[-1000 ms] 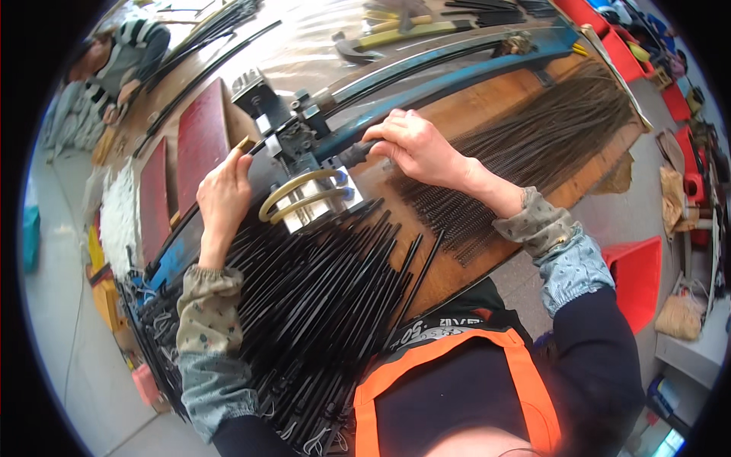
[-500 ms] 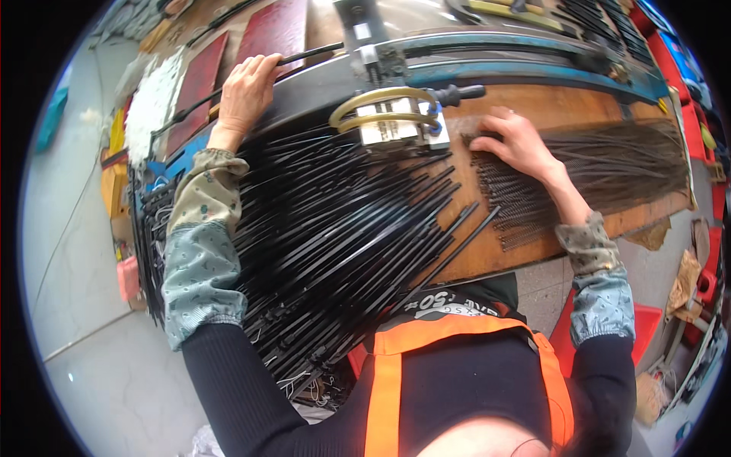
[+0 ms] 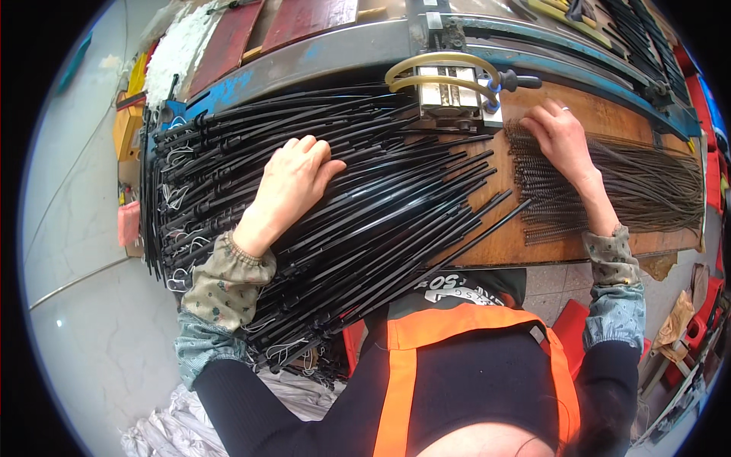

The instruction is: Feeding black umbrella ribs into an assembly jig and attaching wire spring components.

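Currently: left hand over black rods, right hand at coiled springs

The left hand [image 3: 293, 179] is placed over the pile of black rods [image 3: 396, 206], fingers curled, thumb turned to the right; whether a rod is gripped cannot be told, as the palm is hidden. The right hand [image 3: 560, 137] is held half-curled at the far left end of the springs [image 3: 544, 198], fingers bent down; whether one is pinched cannot be told. Rods are spread across the left and middle, white strings [image 3: 177, 199] seen at their left ends. Springs are laid on the right of the wooden tabletop [image 3: 601, 107]. Between them, on the far side, a metal block [image 3: 449, 91] is seen, fitted with yellow tubes [image 3: 442, 61] and a black handle [image 3: 521, 81]. Far left, dark red boards [image 3: 308, 23] are laid beside white fluffy material [image 3: 179, 53].
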Tool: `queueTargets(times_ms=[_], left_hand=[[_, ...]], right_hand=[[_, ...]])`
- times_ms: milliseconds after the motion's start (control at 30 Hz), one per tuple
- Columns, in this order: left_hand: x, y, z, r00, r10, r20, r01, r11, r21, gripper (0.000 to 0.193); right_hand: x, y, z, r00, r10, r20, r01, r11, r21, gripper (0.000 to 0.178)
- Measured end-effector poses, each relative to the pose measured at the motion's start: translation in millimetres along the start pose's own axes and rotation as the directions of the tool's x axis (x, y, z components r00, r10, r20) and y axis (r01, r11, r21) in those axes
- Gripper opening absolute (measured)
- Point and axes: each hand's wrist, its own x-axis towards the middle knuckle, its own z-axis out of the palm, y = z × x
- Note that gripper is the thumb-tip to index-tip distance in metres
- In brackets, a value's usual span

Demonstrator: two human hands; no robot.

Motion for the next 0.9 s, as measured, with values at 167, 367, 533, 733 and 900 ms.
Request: queueTargets(times_ms=[167,367,533,733,900], left_hand=[[3,0,5,0.998,-0.023,-0.059,0.019,0.997,-0.080,0.021],[19,-1,10,0.999,-0.038,0.008,0.038,0.964,-0.262,0.024],[35,31,12,0.997,0.078,-0.008,-0.079,0.992,-0.097,0.025],[75,100,19,0.982,0.187,-0.027,-0.189,0.962,-0.196,0.026],[84,119,15,0.981,0.190,-0.036,-0.193,0.949,-0.251,0.028]], right_hand=[[-4,-16,-10,0.991,-0.130,-0.021,0.124,0.976,-0.180,0.017],[-9,-20,-18,0.995,-0.104,-0.006,0.098,0.949,-0.301,0.020],[-18,-20,-23,0.992,0.080,0.102,-0.081,0.997,0.008,0.019],[-28,-45,-20,0.987,-0.080,0.141,-0.021,0.798,0.602,0.023],[-45,-55,-10,0.983,0.001,-0.183,0.103,0.824,0.557,0.023]])
